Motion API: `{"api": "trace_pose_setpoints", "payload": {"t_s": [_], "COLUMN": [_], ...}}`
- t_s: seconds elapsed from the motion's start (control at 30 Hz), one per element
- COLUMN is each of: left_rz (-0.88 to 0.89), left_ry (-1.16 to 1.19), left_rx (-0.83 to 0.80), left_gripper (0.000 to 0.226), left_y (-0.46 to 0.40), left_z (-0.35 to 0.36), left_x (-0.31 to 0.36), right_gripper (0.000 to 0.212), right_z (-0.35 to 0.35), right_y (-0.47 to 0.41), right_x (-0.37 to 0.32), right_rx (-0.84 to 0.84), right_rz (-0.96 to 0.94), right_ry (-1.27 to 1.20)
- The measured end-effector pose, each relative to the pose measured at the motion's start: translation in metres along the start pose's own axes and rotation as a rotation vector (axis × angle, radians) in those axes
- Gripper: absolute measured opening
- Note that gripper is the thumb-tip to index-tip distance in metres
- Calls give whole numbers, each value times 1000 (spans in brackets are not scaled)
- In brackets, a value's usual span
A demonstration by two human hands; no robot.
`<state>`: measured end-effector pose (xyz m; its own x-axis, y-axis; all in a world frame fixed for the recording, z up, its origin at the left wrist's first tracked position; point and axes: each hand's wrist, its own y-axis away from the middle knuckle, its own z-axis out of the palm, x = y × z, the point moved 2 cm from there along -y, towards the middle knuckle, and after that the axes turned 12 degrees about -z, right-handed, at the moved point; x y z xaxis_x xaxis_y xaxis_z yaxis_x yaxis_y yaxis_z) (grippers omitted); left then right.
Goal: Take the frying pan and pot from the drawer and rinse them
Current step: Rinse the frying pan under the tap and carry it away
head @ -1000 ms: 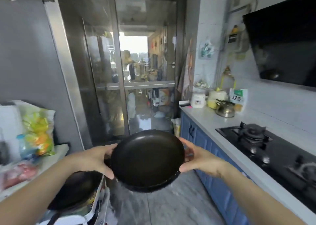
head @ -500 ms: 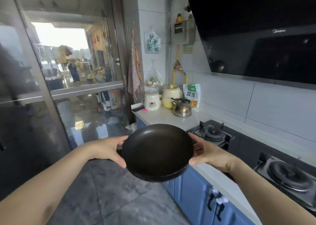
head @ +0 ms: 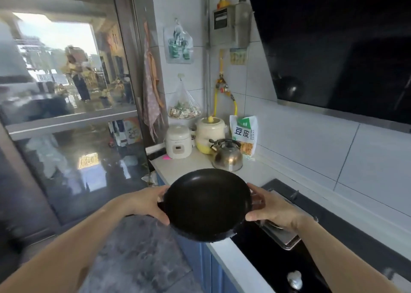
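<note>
A round black pan [head: 206, 203] with two short side handles is held level in front of me, over the front edge of the white counter [head: 178, 170]. My left hand [head: 146, 203] grips its left rim and handle, thumb curled over the edge. My right hand [head: 271, 208] grips the brown right handle. The pan's inside looks bare. No drawer, sink or second pot shows in the head view.
A black gas hob [head: 278, 252] lies under my right wrist, with a dark range hood [head: 333, 48] above. At the counter's far end stand a steel kettle [head: 226, 155], a small white cooker [head: 178, 141], a cream jar [head: 208, 132] and a food packet [head: 244, 134]. Blue cabinets [head: 206, 266] run below; a glass door [head: 66, 92] is at left.
The view has swung right, away from the glass door and toward the counter and hob. Both hands have carried the pan along, and it now hangs over the counter edge.
</note>
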<state>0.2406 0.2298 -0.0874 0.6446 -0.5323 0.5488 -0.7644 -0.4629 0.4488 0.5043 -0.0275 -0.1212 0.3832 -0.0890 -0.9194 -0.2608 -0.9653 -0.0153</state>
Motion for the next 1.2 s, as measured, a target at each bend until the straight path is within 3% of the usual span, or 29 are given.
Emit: {"api": "trace_pose_setpoints", "payload": {"t_s": [0.13, 0.3, 0.6, 0.83, 1.0, 1.1, 1.2], "left_rz": [-22, 21, 54, 63, 94, 99, 115], "left_ry": [-43, -63, 13, -13, 5, 31, 13], "left_rx": [-15, -12, 46, 70, 54, 82, 69], "left_gripper": [108, 101, 105, 111, 101, 89, 91], "left_y": [-75, -156, -291, -352, -373, -379, -386], "left_z": [-17, -31, -40, -36, -22, -14, -9], "left_x": [-4, -1, -37, -58, -68, -71, -75], "right_gripper": [103, 94, 99, 118, 124, 121, 117], "right_z": [-26, -50, -59, -47, -41, -38, -37], "right_y": [-41, -92, -191, -240, -254, -256, -255], "right_x": [23, 56, 114, 156, 174, 177, 176], "right_rx": [27, 31, 47, 7, 8, 9, 14], "right_rz": [53, 91, 98, 174, 263, 307, 329], "right_ry": [2, -11, 96, 212, 271, 279, 277]}}
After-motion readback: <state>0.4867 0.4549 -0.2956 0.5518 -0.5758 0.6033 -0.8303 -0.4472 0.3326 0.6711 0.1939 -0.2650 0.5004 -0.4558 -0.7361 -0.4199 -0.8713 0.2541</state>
